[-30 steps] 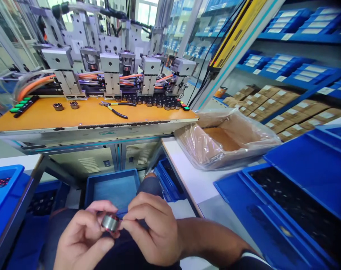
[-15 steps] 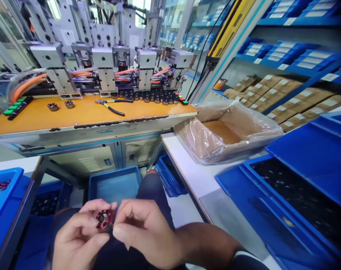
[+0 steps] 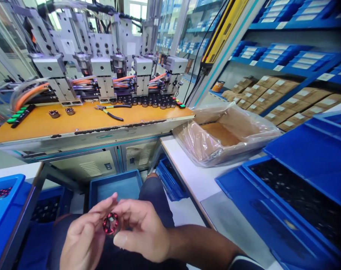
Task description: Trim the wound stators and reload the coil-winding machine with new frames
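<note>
Cradling the red-wound ring (image 3: pixel 110 224) over the lap (image 3: pixel 119 257), open end toward the camera, between left hand (image 3: pixel 82 234) and right hand (image 3: pixel 145 228), both close; curling fingers (image 3: pixel 128 208) around it, unable to tell the pinching side.

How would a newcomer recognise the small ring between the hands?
Find the orange bench top, then the blue tray low in front of it. Nearer the viewer, between the left hand and the right hand, is the small ring. Red patches circle its face, and it is at the hands, unlike the dark round parts on the bench.
</note>
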A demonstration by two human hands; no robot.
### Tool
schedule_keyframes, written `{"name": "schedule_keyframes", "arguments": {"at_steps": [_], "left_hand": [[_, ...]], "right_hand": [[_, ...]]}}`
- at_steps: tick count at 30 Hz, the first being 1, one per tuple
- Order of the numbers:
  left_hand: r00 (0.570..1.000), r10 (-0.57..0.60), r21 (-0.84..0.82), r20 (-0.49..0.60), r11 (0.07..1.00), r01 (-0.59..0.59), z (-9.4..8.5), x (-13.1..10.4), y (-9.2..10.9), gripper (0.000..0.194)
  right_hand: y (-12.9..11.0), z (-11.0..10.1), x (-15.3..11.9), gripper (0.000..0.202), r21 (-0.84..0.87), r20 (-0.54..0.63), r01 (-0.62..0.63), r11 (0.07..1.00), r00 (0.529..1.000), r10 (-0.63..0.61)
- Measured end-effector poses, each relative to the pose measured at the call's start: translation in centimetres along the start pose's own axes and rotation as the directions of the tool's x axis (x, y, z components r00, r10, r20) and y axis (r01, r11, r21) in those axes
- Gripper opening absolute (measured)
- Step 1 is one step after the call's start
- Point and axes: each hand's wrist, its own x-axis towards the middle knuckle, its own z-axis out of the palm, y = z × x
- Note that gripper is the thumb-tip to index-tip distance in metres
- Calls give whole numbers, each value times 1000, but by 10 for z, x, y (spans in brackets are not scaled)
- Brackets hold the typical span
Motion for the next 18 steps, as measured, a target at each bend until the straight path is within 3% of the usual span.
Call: {"name": "schedule_keyframes", "arguments": {"at_steps": [1,2,3,5,7,9,11,14,16,18], "left_hand": [[996,-37,7,-81,999,38,2,4,-1,17],[984,-53,47,-169,997,62,3,6,-2,20],[966,-21,132,-257,990,57,3,6,-4,22],[925,192,406,-327,913,-46,1,-2,-7,24],[870,444,643,-213,735,-217,-1,-16,-9,27],[844,533,738,-60,593,-323,1,-27,-6,36],[866,496,765,65,532,-363,6,-30,1,45],[890,416,761,188,512,-400,12,-22,13,39],[894,395,748,211,524,-408,12,-17,17,32],[891,392,738,230,526,-422,11,-15,17,32]], "right_hand": [[0,-2,2,24,-150,-34,156,976,986,-163],[-1,-5,5,23,-331,-39,305,893,941,-336],[-1,-9,7,24,-514,-8,422,746,868,-497],[0,-19,13,27,-763,131,521,383,705,-697],[3,-30,17,27,-839,282,532,114,604,-745],[6,-37,18,24,-827,392,562,-15,558,-732],[8,-41,17,21,-792,465,608,-57,539,-702],[8,-38,12,22,-762,518,645,-62,548,-656],[6,-34,8,25,-772,472,636,29,603,-643],[3,-29,4,28,-778,365,595,201,689,-627]]}}
